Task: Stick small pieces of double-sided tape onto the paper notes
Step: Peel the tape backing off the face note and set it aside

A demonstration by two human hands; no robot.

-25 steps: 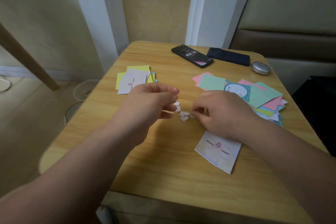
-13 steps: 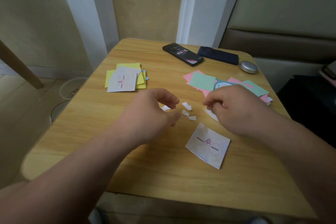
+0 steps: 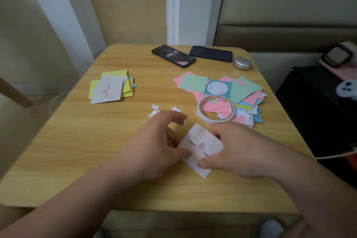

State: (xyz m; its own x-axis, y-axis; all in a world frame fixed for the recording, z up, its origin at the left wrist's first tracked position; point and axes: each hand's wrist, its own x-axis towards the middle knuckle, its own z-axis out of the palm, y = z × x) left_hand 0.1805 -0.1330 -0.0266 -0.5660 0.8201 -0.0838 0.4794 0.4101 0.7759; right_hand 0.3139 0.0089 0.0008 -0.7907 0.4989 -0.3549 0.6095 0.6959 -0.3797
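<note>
A white paper note (image 3: 201, 145) with a pink drawing lies tilted on the wooden table (image 3: 77, 150) in front of me. My left hand (image 3: 160, 141) holds its left corner, thumb on the paper and fingers curled at the edge. My right hand (image 3: 231, 149) grips its right side, thumb on the lower edge and fingers over the upper right corner. A roll of double-sided tape (image 3: 216, 110) lies flat just beyond the note. Small white tape scraps (image 3: 155, 106) are scattered beyond my left hand.
A spread pile of pink, green and blue notes (image 3: 193, 83) lies at the right, partly under the roll. A yellow and white stack (image 3: 112, 87) sits at the left. Two phones (image 3: 173, 56) (image 3: 211, 53) and a silver case (image 3: 243, 63) line the far edge.
Both hands have dropped from the scraps down onto the white note and taken hold of it. The right hand no longer covers the tape roll. The view has shifted left.
</note>
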